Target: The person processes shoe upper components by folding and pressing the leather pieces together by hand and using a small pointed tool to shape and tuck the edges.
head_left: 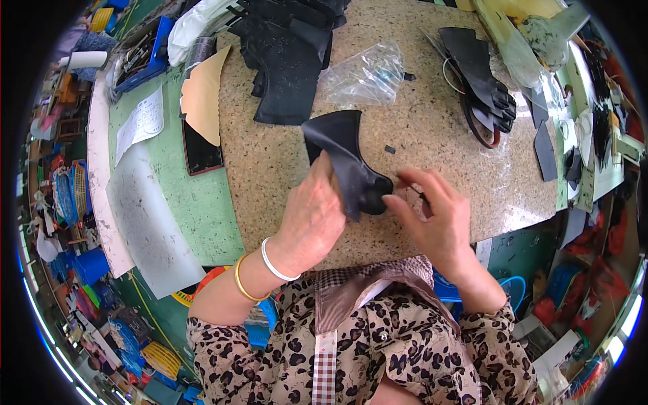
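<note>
A curved black leather piece, folded over on itself, is held above the stone tabletop. My left hand is closed round its left side, with the fingertips hidden under the leather. At its rounded right end, my right hand has thumb and forefinger bent close to the edge. Something dark and thin shows between those fingers, too small to name. A small black scrap lies just beyond the right hand. Farther off is a stack of black leather pieces.
A clear plastic bag lies beside the stack. At the right are a bundle of black pieces and dark strips. A tan piece, a paper, a translucent sheet and a blue tray are at left.
</note>
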Available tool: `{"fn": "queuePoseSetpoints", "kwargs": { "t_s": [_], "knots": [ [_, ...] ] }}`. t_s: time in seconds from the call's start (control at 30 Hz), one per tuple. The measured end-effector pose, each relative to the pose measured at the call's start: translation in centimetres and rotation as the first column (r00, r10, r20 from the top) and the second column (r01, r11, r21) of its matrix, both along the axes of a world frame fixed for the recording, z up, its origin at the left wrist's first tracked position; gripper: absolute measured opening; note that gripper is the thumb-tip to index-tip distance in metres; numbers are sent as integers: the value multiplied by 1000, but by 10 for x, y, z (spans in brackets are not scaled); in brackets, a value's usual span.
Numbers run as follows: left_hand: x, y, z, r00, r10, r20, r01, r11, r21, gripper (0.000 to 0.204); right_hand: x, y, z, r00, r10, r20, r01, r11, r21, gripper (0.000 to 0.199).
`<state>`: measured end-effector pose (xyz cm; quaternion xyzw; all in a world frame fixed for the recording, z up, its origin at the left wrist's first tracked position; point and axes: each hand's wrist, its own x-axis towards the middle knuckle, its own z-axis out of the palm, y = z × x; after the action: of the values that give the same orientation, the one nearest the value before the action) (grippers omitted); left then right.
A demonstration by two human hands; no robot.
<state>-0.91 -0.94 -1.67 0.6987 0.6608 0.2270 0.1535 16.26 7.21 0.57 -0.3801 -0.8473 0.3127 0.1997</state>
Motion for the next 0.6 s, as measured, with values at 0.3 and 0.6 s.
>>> {"fn": "queuePoseSetpoints", "kwargs": {
  "t_s": [0.3,0.6],
  "knots": [
    [-1,-4,3,978,204,-38,-205,979,-22,33,-22,-13,-8,979,-151,140,155,988,-17,26],
    [-31,-12,-3,923,316,222,-321,947,-14,20,-36,-18,-14,980,-148,132,147,989,20,24]
  ]
}}
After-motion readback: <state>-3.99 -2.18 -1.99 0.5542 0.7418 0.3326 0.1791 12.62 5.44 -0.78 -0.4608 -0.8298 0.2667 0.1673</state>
